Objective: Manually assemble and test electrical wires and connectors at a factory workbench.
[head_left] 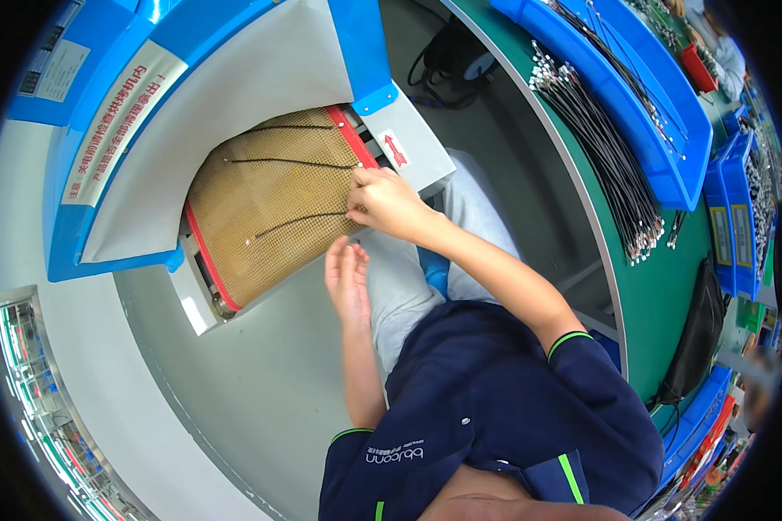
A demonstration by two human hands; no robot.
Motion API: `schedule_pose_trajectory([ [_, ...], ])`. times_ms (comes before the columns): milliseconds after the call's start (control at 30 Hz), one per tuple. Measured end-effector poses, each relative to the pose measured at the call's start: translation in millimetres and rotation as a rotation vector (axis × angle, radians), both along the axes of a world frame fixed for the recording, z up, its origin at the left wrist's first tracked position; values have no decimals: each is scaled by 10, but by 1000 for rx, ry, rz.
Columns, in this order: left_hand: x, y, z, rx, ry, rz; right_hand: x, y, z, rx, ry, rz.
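Observation:
My right hand (382, 205) reaches over the near end of a brown mesh conveyor belt (226, 195), its fingers closed in a pinch on the end of a thin black cable (297, 223). The rest of that cable lies across the mesh. Just beside the belt's near edge, my left hand (348, 280) is open and holds nothing, palm turned up. Two more black cables, a middle one (291, 162) and a farther one (297, 128), lie on the belt with small light ends. The middle cable's near end sits close to my right knuckles.
The belt emerges from a blue machine housing (356, 48) with a pale curtain (274, 52). On my right, a green table (639, 286) bears a bundle of black cables (595, 148) and a blue tray (669, 113) with more cables. A black pouch (691, 334) lies farther along.

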State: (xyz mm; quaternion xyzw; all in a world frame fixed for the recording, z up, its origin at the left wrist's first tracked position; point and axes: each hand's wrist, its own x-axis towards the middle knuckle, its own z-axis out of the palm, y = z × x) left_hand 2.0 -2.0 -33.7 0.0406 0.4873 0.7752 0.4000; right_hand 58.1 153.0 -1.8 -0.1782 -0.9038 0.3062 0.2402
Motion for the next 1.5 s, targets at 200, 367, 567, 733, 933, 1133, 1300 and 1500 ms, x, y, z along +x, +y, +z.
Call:
schedule_pose_trajectory([
  [200, 189, -163, -225, -100, -58, -220, -555, 38, -250, -10, -40, -122],
  [367, 278, -215, -244, -151, -60, -297, -756, 61, -420, 24, -103, -204],
  [567, 274, -232, -308, -133, -68, -337, -779, 77, -450, 69, -140, -266],
  [733, 212, -291, -323, -167, -31, -308, -359, 159, -35, -119, 99, -310],
  [933, 146, -272, -295, -166, -2, -323, 910, 422, 751, 39, 210, -660],
  [1133, 69, -285, -256, -182, 32, -312, 2165, 458, 1027, 224, -137, -1147],
  [1300, 73, -258, -223, -188, 56, -331, 2476, 452, 921, 127, -218, -1216],
  [1500, 61, -235, -167, -181, 72, -358, 2487, 501, 1048, -2, -47, -1269],
])
